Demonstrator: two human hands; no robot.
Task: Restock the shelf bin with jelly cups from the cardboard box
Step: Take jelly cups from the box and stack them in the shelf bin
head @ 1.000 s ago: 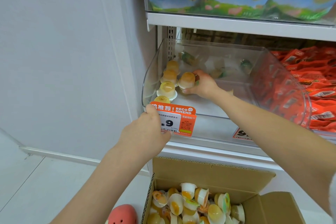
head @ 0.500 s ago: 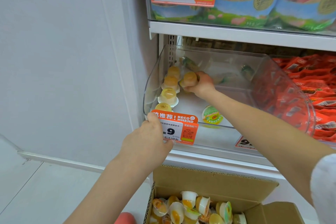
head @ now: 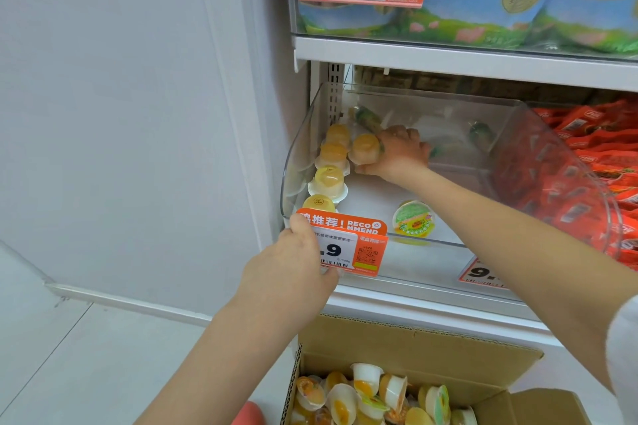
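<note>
cup: right hand (head: 397,155) grips an upturned jelly cup (head: 365,148) at its 9 o'clock, deep in the bin (head: 569,162)
row: four cups (head: 328,179) run 6 to 12 o'clock along the bin's left wall; the held cup touches the row's right side
left hand: (head: 293,272) holds the bin's front lip by the price tag (head: 348,245)
stray: one cup (head: 412,221) lies lid-up near the front
box: (head: 414,348) at 6 o'clock, holds loose cups
materials: clear rigid bin, glossy domed plastic cups, foil lids
</note>
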